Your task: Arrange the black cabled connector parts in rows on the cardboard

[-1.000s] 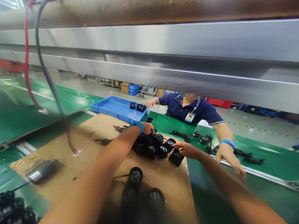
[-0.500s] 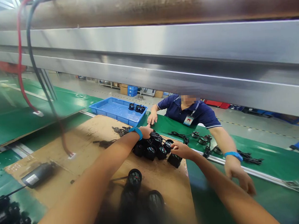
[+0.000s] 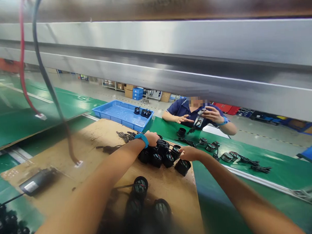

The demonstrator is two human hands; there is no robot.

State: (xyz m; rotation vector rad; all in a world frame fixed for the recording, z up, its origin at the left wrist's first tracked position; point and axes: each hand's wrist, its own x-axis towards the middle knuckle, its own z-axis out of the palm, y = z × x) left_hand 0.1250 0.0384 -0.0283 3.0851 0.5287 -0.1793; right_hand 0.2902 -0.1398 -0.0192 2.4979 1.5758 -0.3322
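Note:
A cluster of black round gauges (image 3: 160,157) with black cables lies on a brown cardboard sheet (image 3: 95,150). My left hand (image 3: 153,137), with a blue wristband, curls over the cluster's far side. My right hand (image 3: 188,152) presses against its right side, fingers on the gauges. One single gauge (image 3: 182,167) lies just below my right hand. Two more gauges (image 3: 140,185) (image 3: 161,210) lie nearer to me, blurred.
A blue tray (image 3: 114,113) holding a few black parts sits beyond the cardboard. A co-worker (image 3: 186,110) across the green belt (image 3: 277,167) holds a small part in both hands. Cabled parts (image 3: 216,148) and a black cup (image 3: 181,131) lie on the belt. Red and black cables (image 3: 44,77) hang at left.
My hands stay around the gauge cluster, drawn slightly closer together. The co-worker has pulled both hands back from the belt and raised a part to chest height.

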